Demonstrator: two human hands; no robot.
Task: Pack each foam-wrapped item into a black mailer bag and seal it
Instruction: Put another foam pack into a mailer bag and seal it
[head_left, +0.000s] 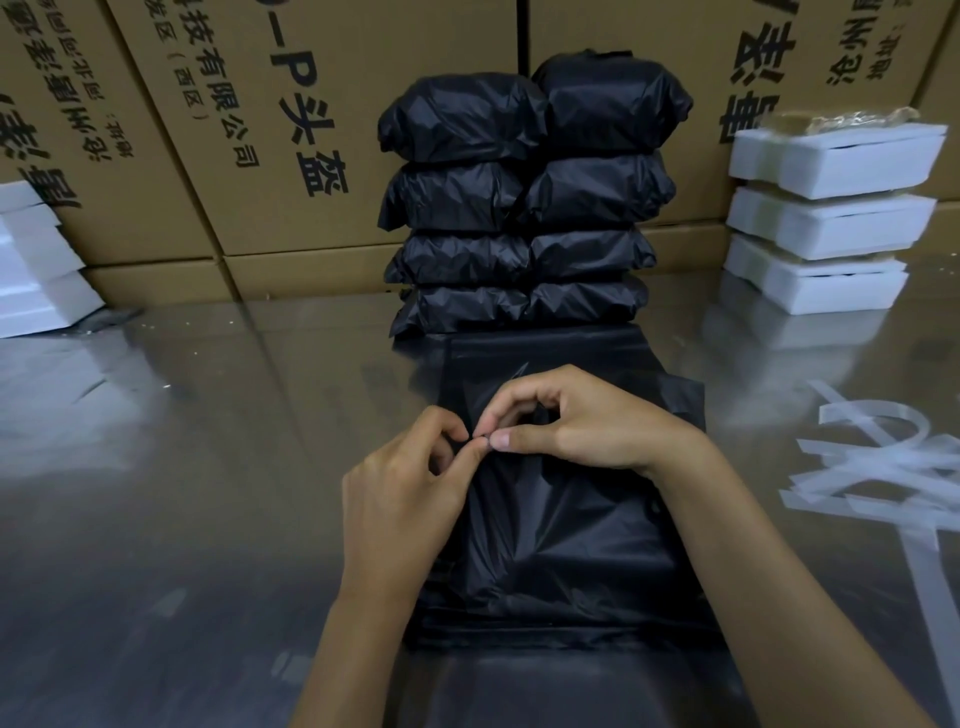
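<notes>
Head view: the landmark is the black bag (561, 530) lying flat on the shiny table (182, 467), right in front of the person. Whether anything is inside it cannot be told; its near end runs off the bottom edge, and more black film lies under it and beyond it.

Left of the bag, at the frame's edge, a stack of white foam (36, 265) is cut off, so its count is unclear. The left hand (400, 493) rests on the bag's left edge, its fingers (447, 428) curled and its thumb and forefinger pinched together on a small bit of the bag's film at the far middle of the bag. What exactly sits between the tips is too small to make out.

The right hand (582, 415) meets it from the other side, forefinger arched over and thumb pressed to it, pinching the same spot; the tips of both hands touch.

Beyond the bag stand two columns of sealed packs (524, 208), four high, against printed cartons (249, 130).

Right of the bag, clear strips (878, 457) lie tangled on the table; beyond them, three foam-wrapped items (826, 218) are stacked, the top one's contents blurred.
</notes>
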